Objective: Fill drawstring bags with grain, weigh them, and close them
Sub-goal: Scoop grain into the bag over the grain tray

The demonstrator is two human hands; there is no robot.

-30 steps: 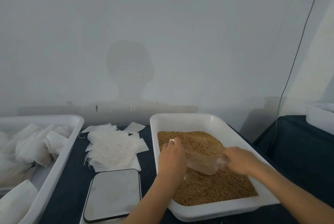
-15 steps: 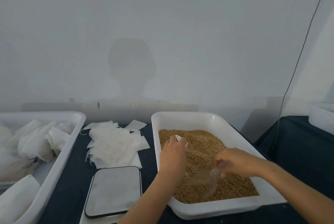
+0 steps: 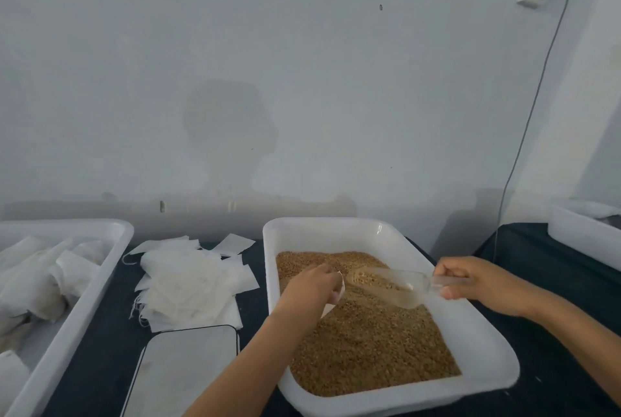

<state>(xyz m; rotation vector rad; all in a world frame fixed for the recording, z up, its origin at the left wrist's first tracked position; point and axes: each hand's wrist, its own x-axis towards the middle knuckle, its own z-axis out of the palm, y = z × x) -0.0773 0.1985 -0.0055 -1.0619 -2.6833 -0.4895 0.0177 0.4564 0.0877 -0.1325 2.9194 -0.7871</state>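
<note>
A white tray in front of me holds brown grain. My right hand grips the handle of a clear plastic scoop, which is lifted above the grain and carries some grain. Its mouth points left toward my left hand. That hand holds a small white drawstring bag over the tray; most of the bag is hidden under the hand.
A pile of empty white bags lies on the dark table left of the tray. A flat scale sits in front of the pile. Another white tray with filled bags is at far left; a white bin stands at far right.
The scoop was pushed down into the grain near the tray's front, then came up loaded and swung toward the bag. My left hand stayed over the tray.
</note>
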